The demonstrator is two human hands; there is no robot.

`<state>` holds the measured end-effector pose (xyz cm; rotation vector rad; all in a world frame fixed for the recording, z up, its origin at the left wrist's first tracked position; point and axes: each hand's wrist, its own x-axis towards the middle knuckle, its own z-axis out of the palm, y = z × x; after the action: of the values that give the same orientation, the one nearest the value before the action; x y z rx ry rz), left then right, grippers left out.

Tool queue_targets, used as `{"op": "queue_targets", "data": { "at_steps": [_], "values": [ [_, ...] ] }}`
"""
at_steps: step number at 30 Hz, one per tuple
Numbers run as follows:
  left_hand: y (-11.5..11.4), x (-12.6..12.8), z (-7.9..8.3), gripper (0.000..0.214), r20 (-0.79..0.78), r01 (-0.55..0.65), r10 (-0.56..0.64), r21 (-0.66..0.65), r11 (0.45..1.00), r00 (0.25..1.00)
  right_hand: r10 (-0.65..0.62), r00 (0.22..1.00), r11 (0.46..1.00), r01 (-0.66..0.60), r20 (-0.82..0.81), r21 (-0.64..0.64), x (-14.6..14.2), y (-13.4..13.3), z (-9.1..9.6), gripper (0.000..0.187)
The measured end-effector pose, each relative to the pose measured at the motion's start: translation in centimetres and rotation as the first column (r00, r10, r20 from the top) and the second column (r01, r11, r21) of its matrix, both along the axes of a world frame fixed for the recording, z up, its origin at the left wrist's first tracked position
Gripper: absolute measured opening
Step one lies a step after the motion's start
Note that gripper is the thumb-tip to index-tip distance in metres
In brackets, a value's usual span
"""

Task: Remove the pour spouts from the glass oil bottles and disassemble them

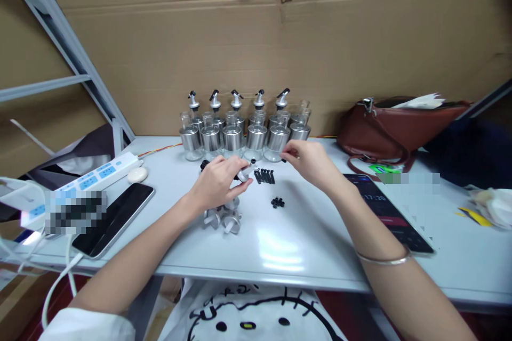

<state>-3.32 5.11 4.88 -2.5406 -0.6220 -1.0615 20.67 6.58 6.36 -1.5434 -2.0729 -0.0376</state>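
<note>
My left hand [218, 182] is closed around a silver pourer spout [245, 173], its tip pointing right. Thumb and forefinger of my right hand [310, 164] are pinched together, with a small black piece [284, 160] at their tips; its exact shape is too small to tell. Between the hands lies a row of black levers [264, 176]. Nearer to me is a small heap of black caps [277, 202]. Several more silver pourer spouts [231, 222] rest below my left hand. Glass bottles with steel sleeves [232, 139] stand behind, the back ones mostly topped with spouts [237, 98].
A power strip [90, 181], a round white case [137, 175] and a phone [116, 218] lie on the left. On the right are a tablet [390, 213] showing a timer and a brown bag [384, 133]. A cardboard wall [240, 48] rises behind the white table [304, 229].
</note>
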Motion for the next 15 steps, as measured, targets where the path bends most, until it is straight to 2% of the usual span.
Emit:
{"op": "queue_targets", "data": {
  "at_steps": [3, 6, 9, 11, 15],
  "values": [
    [0.1, -0.1, 0.0, 0.014, -0.01, -0.011, 0.011, 0.012, 1.0, 1.0, 0.013, 0.991, 0.968, 0.021, 0.134, -0.25, 1.0, 0.6, -0.8, 0.013],
    [0.1, -0.1, 0.0, 0.015, -0.021, -0.004, 0.004, 0.023, 1.0, 1.0, 0.096, 0.979, 0.921, -0.018, 0.182, -0.39, 0.8, 0.5, -1.7, 0.021],
    [0.1, 0.0, 0.0, 0.014, -0.026, 0.0, 0.001, 0.021, 1.0, 1.0, 0.156, 0.975, 0.891, -0.071, 0.156, -0.448, 0.2, 0.2, -1.6, 0.026],
    [0.1, 0.0, 0.0, 0.013, -0.024, 0.001, -0.001, 0.018, 1.0, 1.0, 0.16, 0.979, 0.894, -0.088, 0.129, -0.44, 0.2, 0.1, -1.1, 0.028],
    [0.2, -0.1, 0.0, 0.014, -0.018, 0.001, 0.0, 0.013, 1.0, 1.0, 0.083, 0.982, 0.916, -0.007, 0.172, -0.402, 1.1, 0.2, -0.3, 0.03]
  ]
}}
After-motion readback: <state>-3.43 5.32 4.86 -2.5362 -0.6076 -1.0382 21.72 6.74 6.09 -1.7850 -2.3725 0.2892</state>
